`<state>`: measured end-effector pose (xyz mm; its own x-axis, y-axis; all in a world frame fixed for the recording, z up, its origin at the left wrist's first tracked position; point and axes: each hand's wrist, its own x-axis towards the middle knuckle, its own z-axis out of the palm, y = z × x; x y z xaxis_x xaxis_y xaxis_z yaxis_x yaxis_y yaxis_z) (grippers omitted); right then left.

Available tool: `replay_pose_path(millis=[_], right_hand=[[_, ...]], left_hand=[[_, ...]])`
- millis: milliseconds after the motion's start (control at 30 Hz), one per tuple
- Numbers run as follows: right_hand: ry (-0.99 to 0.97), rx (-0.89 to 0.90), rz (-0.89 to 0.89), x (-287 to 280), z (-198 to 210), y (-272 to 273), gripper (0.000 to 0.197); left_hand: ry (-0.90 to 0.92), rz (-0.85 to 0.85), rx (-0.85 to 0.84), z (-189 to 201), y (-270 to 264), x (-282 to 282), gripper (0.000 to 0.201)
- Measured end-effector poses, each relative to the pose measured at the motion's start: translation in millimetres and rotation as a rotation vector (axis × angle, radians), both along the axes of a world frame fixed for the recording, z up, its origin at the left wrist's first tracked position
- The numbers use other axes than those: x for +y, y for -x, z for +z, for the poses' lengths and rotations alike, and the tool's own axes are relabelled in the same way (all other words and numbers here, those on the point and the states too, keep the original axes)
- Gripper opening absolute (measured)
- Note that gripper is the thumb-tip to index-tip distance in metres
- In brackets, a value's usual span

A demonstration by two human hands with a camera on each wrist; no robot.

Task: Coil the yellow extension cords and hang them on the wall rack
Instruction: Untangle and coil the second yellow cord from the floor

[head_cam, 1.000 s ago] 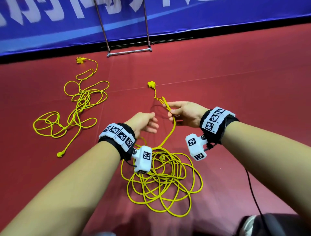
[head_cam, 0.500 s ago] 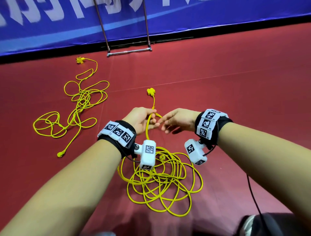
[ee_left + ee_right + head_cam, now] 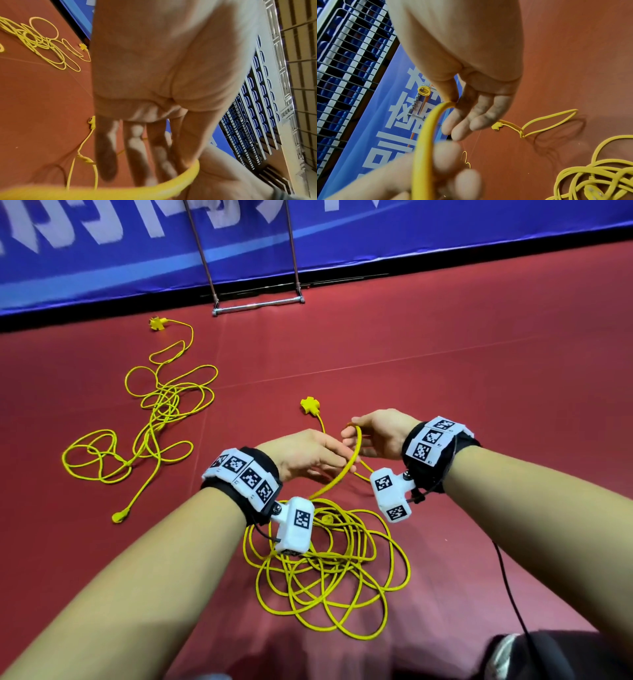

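Observation:
A yellow extension cord lies in a loose pile (image 3: 325, 570) on the red floor below my wrists. One strand rises from the pile, crosses my left hand (image 3: 342, 457) between thumb and straight fingers (image 3: 137, 148), and arcs up to my right hand (image 3: 352, 429). There the thumb and index finger pinch it (image 3: 453, 103), the other fingers relaxed. The cord's socket end (image 3: 310, 404) rests on the floor just beyond the hands. A second yellow cord (image 3: 157, 419) sprawls tangled to the left, its plug (image 3: 120, 517) nearest me.
The metal foot of a stand (image 3: 257, 306) sits by the blue banner wall. In the right wrist view a rack (image 3: 414, 105) on the banner carries one coiled yellow cord (image 3: 423, 91). A black cable (image 3: 510, 594) trails at the lower right.
The hands came together on the strand half a second ago. Now the right hand has lifted up and right with it, forming an arc over the left fingers.

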<state>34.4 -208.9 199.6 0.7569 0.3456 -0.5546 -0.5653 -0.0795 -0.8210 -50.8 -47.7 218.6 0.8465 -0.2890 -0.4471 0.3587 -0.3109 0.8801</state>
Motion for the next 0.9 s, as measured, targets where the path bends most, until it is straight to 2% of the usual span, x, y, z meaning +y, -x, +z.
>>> replay_pose_path(millis=[100,267,367,533,600,667,733,900], right_hand=[[-0.026,-0.026,0.08,3.9,2.2,3.4,0.025],[-0.105,-0.161,0.226,7.9,4.1,10.4,0.024],[-0.119,-0.209,0.382,12.8,2.8,15.7,0.026],[0.01,-0.23,0.68,17.3,-3.7,25.3,0.022],[0.047,-0.21,0.731,18.0,-6.6,29.1,0.024],[0.125,-0.22,0.713,17.6,-6.7,30.3,0.025],[0.225,-0.258,0.608,16.4,-5.7,26.7,0.027],[0.247,-0.191,0.076,4.3,-14.6,6.1,0.017]], left_hand=[[-0.028,0.205,0.018,-6.6,-5.9,3.9,0.013],[0.2,0.546,0.134,-8.5,-17.8,18.7,0.03],[0.335,0.623,0.184,-7.1,-16.2,24.1,0.027],[0.52,0.778,0.203,-7.7,-16.7,28.1,0.029],[0.504,0.759,0.206,-10.0,-17.6,27.5,0.027],[0.409,0.679,0.195,-11.5,-17.5,23.6,0.022],[0.321,0.565,0.144,-10.3,-16.6,18.6,0.018],[0.189,0.315,-0.071,-2.0,-10.7,9.2,0.02]])
